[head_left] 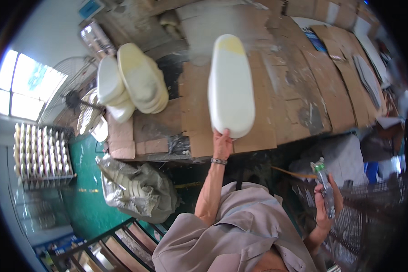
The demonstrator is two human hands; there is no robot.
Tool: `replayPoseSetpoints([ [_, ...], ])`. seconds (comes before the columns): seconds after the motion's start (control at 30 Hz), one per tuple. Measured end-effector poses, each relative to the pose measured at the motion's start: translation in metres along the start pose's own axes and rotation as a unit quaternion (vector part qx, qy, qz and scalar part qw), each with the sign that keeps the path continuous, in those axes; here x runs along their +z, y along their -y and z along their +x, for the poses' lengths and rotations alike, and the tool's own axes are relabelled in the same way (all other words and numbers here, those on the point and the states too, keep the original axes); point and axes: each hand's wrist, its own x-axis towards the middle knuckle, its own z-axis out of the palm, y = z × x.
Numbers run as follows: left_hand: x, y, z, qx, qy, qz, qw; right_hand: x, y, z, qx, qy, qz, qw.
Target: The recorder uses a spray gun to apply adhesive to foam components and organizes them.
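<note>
Left hand (222, 141) fingers clamped on white foam sole (231, 86) over cardboard-covered surface (299, 90); right hand (324, 206) fingers clamped on plastic bottle (324, 183), right of sole

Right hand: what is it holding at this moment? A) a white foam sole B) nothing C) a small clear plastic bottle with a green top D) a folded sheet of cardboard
C: the right hand is closed around a small clear bottle with a green top, held off the bench, while the left hand grips the lower end of the white sole over the cardboard-covered bench.
</note>
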Motion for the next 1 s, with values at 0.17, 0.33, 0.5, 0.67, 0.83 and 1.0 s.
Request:
replayPoseSetpoints([
  [0.17, 0.021, -0.056, 0.004, 0.030, 0.043, -0.058, 0.997, 0.014, -0.001, 0.005, 0.004, 0.032, -0.018, 0.999],
  [0.33, 0.024, -0.145, 0.039, 0.166, 0.030, -0.046, 0.985, 0.042, 0.003, 0.017, 0.011, 0.060, 0.001, 0.998],
  [0.5, -0.053, -0.255, 0.125, 0.284, 0.034, 0.007, 0.958, 0.064, 0.013, 0.033, -0.013, 0.115, 0.011, 0.993],
  [0.67, -0.163, -0.335, 0.190, 0.269, -0.044, -0.007, 0.962, 0.074, 0.023, 0.038, -0.023, 0.136, 0.030, 0.990],
  [0.83, -0.172, -0.297, 0.219, 0.251, -0.111, 0.064, 0.959, 0.087, 0.028, 0.036, 0.025, 0.102, 0.023, 0.994],
  [1.0, -0.256, -0.370, 0.208, 0.167, 0.034, 0.068, 0.983, 0.075, 0.024, 0.050, -0.003, 0.087, 0.024, 0.996],
])
